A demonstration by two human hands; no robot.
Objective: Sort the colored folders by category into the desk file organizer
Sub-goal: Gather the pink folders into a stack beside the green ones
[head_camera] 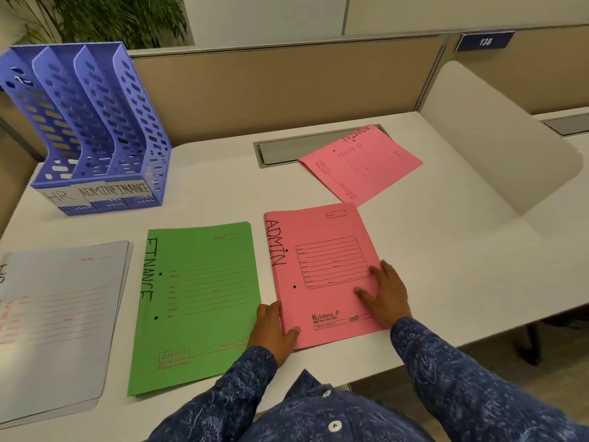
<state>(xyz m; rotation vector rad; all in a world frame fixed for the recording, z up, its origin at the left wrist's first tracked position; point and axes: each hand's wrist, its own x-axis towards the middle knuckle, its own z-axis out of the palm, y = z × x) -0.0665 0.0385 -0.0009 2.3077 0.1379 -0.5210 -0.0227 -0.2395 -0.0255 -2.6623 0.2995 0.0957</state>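
A pink folder marked ADMIN [322, 269] lies flat near the desk's front edge. My left hand [272, 330] grips its lower left corner, thumb on top. My right hand [384, 295] rests flat on its lower right part, fingers spread. A second pink ADMIN folder [363, 164] lies farther back. A green FINANCE folder [194, 301] lies left of the near pink one. A pale grey-blue folder [57, 320] lies at the far left. The blue file organizer [92, 122] stands at the back left, its slots labelled HR, ADMIN, FINANCE and holding no folders.
A grey cable flap [287, 151] is set into the desk under the far pink folder. A tan partition [271, 84] runs along the back. A white curved divider [497, 135] stands on the right. A plant [108, 17] rises behind the organizer.
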